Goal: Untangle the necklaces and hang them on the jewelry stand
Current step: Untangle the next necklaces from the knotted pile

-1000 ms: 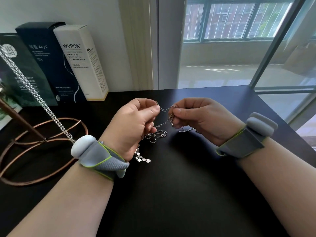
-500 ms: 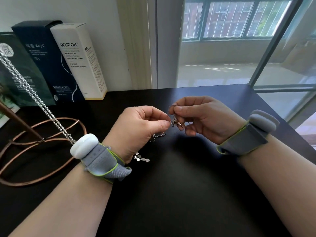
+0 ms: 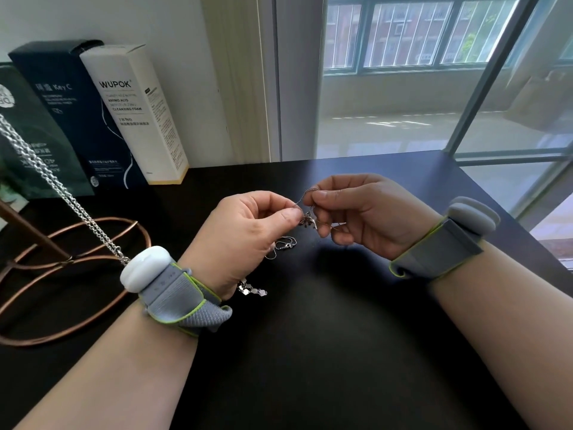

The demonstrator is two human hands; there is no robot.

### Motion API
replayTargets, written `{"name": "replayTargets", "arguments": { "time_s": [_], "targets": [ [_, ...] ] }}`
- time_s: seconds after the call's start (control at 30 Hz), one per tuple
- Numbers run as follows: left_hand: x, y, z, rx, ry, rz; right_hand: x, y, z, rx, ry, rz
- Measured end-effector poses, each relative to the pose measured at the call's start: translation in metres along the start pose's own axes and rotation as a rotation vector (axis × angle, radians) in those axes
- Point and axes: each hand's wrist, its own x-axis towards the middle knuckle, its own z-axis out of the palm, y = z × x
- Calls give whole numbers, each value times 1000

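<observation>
A knot of thin silver necklaces hangs between my two hands above the black table. My left hand pinches one side of the tangle with thumb and forefinger. My right hand pinches a fine chain just above the knot. Loose loops with a clasp dangle under the knot, and a strand of small square links trails out below my left palm. At the left stands the copper jewelry stand, with a thick silver chain hanging on it.
Three tall product boxes lean on the wall at the back left, the white WUPOK box nearest. A window frame runs behind the table's right edge. Grey wrist straps sit on both my forearms.
Both hands have drawn closer together and lifted the knot slightly; the loose chain that spread on the table has gathered up beneath my fingers.
</observation>
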Motion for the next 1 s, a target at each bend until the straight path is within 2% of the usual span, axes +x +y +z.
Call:
{"name": "replayTargets", "arguments": {
  "time_s": [0.3, 0.7, 1.0],
  "targets": [
    [0, 4, 1, -172, -52, -28, -5, -5, -4, -15, -89, 15],
    [2, 4, 0, -280, -95, -85, -7, -8, 2, -173, -61, 6],
    [2, 4, -1, -335, -124, -110, -9, -8, 2, -234, -106, 4]
  ]
}}
